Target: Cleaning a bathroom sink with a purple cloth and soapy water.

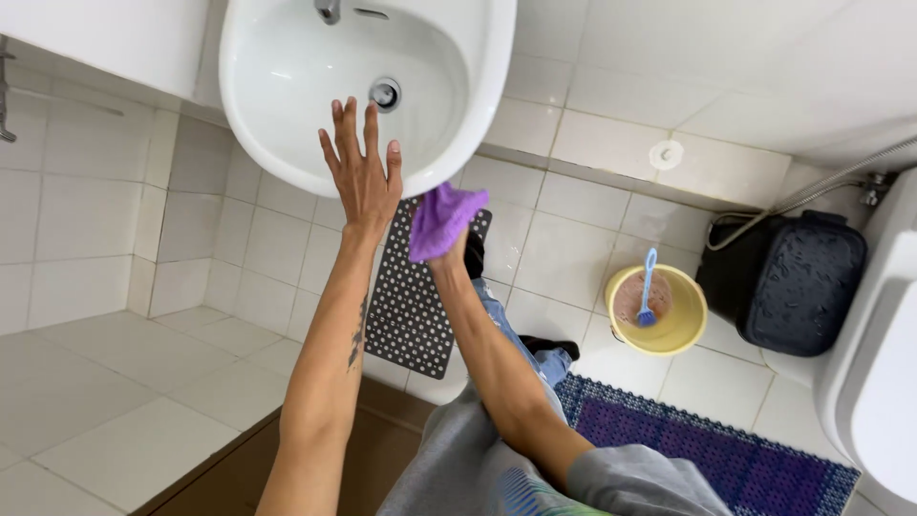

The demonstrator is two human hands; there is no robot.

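- White ceramic washbasin [287, 143] hangs wall-mounted; its tap is cut off at the top edge.
- Left hand [361, 172] lies flat on the rim, fingers spread, gripping nothing, likely bracing.
- Right hand [449, 250], mostly hidden, clutches a purple cleaning cloth [441, 218] just under the basin's rim.

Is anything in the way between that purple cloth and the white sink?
Nothing visible. The right hand holds the purple cloth just below the sink rim, with no object between them. The left hand rests flat on the rim, beside the cloth, not blocking it.
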